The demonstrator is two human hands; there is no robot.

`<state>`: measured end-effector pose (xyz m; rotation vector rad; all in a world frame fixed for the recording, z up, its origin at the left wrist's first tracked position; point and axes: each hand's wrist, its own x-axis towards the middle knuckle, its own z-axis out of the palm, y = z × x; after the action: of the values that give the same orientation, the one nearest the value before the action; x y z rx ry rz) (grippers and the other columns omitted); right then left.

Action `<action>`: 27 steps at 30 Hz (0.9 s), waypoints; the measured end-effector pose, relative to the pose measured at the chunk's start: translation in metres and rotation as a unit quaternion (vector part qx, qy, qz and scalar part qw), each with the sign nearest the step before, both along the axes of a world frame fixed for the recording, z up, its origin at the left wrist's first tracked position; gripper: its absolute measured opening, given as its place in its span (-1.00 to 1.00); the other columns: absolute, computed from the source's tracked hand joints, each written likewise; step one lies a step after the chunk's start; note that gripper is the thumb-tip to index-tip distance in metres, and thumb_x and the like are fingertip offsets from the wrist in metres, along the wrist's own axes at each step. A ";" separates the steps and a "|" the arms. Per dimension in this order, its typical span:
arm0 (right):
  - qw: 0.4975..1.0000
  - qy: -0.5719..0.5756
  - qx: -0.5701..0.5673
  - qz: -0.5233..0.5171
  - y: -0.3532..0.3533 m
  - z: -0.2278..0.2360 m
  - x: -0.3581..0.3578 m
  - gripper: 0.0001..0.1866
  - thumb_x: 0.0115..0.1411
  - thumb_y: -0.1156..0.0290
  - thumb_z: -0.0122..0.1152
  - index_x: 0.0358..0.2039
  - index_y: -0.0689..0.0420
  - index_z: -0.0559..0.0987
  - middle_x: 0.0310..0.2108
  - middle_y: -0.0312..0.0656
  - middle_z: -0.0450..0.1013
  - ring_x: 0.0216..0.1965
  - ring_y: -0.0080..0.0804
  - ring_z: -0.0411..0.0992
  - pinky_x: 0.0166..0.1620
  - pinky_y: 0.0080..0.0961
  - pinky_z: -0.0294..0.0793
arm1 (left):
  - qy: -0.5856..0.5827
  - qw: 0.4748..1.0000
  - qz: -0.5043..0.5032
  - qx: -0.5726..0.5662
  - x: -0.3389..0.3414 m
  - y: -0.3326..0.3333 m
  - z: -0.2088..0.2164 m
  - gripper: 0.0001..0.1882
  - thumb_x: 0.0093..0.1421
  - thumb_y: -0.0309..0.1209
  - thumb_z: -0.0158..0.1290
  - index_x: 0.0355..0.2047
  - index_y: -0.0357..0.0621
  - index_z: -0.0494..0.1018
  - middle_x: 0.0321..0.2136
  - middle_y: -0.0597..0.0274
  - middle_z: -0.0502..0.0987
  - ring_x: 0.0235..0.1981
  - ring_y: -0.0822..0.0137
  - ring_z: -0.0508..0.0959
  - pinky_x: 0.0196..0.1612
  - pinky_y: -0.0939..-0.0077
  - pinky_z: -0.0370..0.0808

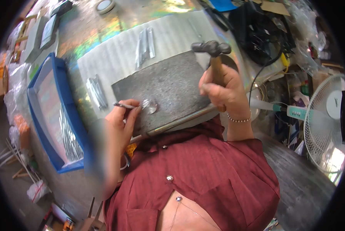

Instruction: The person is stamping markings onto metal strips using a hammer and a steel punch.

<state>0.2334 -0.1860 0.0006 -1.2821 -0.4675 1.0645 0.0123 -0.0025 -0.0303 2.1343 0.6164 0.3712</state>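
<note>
My right hand (225,87) is closed round the wooden handle of a ball-peen hammer (214,49), whose dark metal head is raised above the right part of a grey metal plate (164,86). At the plate's left side, my left hand (121,120) pinches a thin dark metal rod (123,105) between thumb and fingers. Just beyond these fingertips lies a shiny, clear or silvery rounded piece (149,106) on the plate. Whether the rod touches that piece cannot be made out.
Silvery strips (145,43) lie on a pale sheet (103,61) behind the plate, with another bundle of strips (96,92) to the left. A blue tray (59,77) holding many thin strips stands further left. A white fan (326,123) is at the right, beside a black bag (257,34).
</note>
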 end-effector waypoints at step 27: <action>0.982 -0.015 0.051 0.181 0.058 -0.003 -0.088 -0.87 0.10 0.62 0.14 -0.34 0.23 0.39 -0.44 -0.34 0.35 -0.39 -0.70 0.31 -0.33 -0.72 0.31 | -0.271 0.635 0.002 -0.723 -0.023 -0.012 -0.018 -0.81 0.22 -0.43 0.01 -0.23 -0.30 0.38 -0.37 -0.02 0.53 -0.51 0.34 0.55 -0.44 0.56 0.56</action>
<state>0.1449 -0.1276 -0.0019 -1.1481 -0.7901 1.3069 -0.0105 -0.0149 -0.0486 0.3887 0.3042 0.3009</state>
